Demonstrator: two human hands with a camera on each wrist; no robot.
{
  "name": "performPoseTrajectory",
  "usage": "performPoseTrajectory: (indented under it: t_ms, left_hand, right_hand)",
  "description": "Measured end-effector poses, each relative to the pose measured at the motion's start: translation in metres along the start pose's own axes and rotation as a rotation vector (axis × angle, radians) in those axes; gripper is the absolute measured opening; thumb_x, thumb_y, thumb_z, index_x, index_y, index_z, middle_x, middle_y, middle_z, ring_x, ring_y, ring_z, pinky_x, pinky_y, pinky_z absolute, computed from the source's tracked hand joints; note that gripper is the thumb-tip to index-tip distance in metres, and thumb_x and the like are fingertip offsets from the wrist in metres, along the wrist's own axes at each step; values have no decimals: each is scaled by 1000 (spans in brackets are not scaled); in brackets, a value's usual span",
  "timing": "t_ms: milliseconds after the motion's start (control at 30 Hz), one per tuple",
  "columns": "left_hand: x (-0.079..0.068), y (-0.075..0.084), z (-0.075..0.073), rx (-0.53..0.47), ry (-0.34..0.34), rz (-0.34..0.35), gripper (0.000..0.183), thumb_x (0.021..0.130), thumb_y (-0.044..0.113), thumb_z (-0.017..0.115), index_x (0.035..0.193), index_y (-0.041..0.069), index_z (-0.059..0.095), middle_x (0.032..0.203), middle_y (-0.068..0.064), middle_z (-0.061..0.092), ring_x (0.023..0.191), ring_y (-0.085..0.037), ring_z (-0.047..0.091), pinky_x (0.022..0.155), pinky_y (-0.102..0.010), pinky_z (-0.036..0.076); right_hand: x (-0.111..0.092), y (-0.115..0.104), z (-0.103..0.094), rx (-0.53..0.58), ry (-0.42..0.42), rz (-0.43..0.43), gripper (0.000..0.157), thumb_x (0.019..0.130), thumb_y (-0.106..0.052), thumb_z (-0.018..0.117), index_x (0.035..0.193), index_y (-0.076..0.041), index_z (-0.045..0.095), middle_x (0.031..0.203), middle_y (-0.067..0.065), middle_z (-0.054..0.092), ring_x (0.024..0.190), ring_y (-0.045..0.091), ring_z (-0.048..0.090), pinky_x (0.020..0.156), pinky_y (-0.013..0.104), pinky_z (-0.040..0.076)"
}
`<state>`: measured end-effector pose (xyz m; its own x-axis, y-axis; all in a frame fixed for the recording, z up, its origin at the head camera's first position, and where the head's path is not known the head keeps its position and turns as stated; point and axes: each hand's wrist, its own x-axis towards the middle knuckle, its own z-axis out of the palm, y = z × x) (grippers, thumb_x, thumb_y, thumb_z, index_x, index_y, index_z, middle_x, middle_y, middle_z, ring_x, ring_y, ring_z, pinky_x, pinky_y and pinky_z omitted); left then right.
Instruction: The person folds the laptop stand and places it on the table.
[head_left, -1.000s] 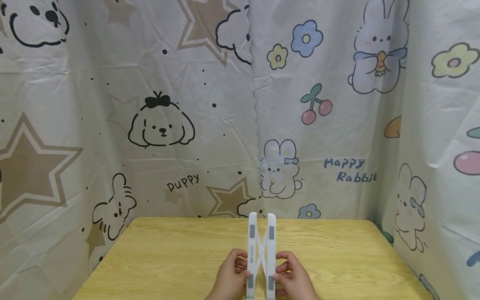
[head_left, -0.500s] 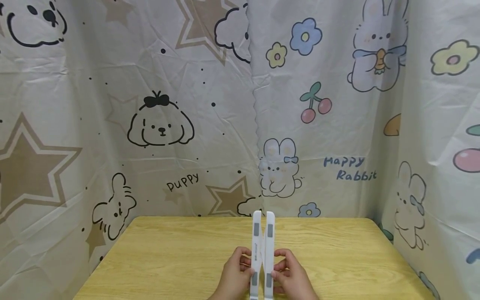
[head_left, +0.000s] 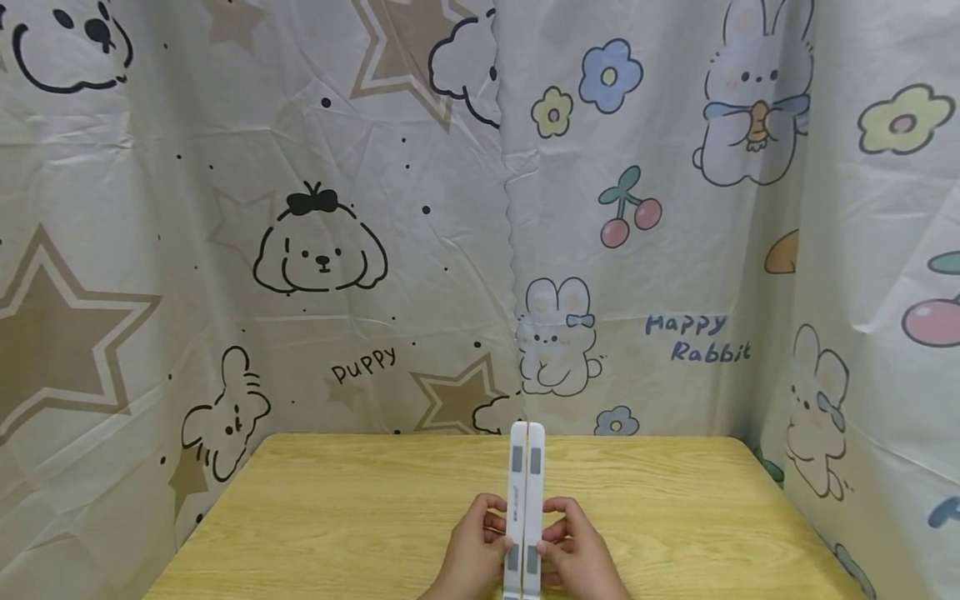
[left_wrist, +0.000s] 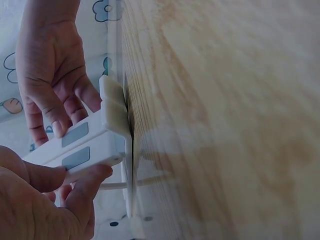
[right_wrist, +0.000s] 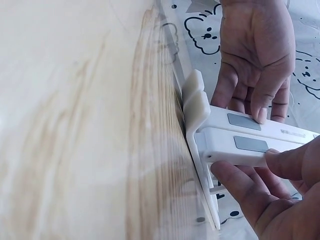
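Observation:
A white folding laptop stand (head_left: 534, 500) with grey pads stands near the front of the table, its two long bars side by side with only a thin seam between them. My left hand (head_left: 474, 546) grips the left bar, thumb on the face by the lower pad and fingers along the outer side. The right hand (head_left: 583, 550) holds the other bar the same way. In the left wrist view, the stand's curved end lips (left_wrist: 114, 107) touch or nearly touch the wooden surface. The right wrist view shows thumb and fingers of the right hand (right_wrist: 280, 195) pinching a bar.
A wood-grain table (head_left: 337, 508) spreads out on both sides of the stand. Behind it and at both sides hangs a pale curtain (head_left: 450, 208) printed with puppies, rabbits, stars and flowers; it meets the table's far edge.
The stand's two bars, apart with crossed struts showing between them a second ago, have come together. Both hands have moved inward with them, and the crossed struts are now hidden.

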<state>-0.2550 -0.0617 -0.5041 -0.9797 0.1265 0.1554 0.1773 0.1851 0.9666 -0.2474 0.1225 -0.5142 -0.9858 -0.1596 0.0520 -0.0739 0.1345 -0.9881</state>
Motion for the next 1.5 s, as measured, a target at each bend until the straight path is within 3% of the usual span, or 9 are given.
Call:
performPoseTrajectory:
  t_ms: [400,600,767,867,1033,1233,1367,1500]
  left_hand:
    - [3,4,2,56,-8,2,44,81,-20,64,113,8,56,89,-5,59,77,-15,59,65,-23,52]
    - [4,1,0,53,-35,3,43,81,-18,65,114,8,56,91,-5,58,77,-13,59,64,-24,52]
    - [-1,0,-8,-8,-98,-39,42,84,-12,68,121,5,58,96,-8,60,84,-18,62,64,-28,58]
    - [-6,-3,-15,-4,-159,-74,48,84,-8,73,129,-1,58,104,-10,64,93,-25,65,76,-37,61]
    - [-19,-12,-21,24,-254,-99,64,79,-13,74,139,-12,49,116,-14,67,104,-34,68,90,-47,59]
    - [-27,-21,-14,102,-274,-52,65,75,-22,65,137,-12,50,105,-12,68,91,-26,67,78,-32,59]
    - [-23,-21,-11,114,-253,-71,69,70,-17,76,135,-9,54,96,-5,65,83,-16,60,71,-25,55]
    - [-21,-21,-10,179,-264,-18,70,68,-10,82,133,-9,56,89,-1,63,75,-7,56,66,-19,51]
  right_hand:
    - [1,-1,2,-9,19,-4,46,91,12,65,130,-5,48,93,12,54,78,22,64,60,45,62]
    - [3,-10,-6,-55,-35,-1,41,91,10,68,126,-2,50,91,11,56,77,22,64,63,46,63]
    - [18,-24,-37,-223,-197,-48,35,89,-6,78,120,-2,61,92,8,68,80,22,68,67,34,60]
    - [33,-42,-64,-349,-291,-130,38,90,-15,80,123,-3,65,101,9,71,88,22,68,71,29,58]
    - [62,-80,-99,-457,-315,-227,50,92,-19,78,137,-8,61,123,12,69,109,33,68,85,31,60]
    - [90,-114,-107,-472,-431,-296,60,96,-21,72,152,-24,51,156,7,49,139,41,49,105,50,52]
    - [101,-127,-100,-513,-509,-314,61,97,-18,70,153,-34,49,160,-4,44,143,39,45,112,57,44]
    - [110,-130,-91,-502,-575,-299,61,97,-6,68,150,-33,53,158,-10,45,148,31,39,118,57,35]
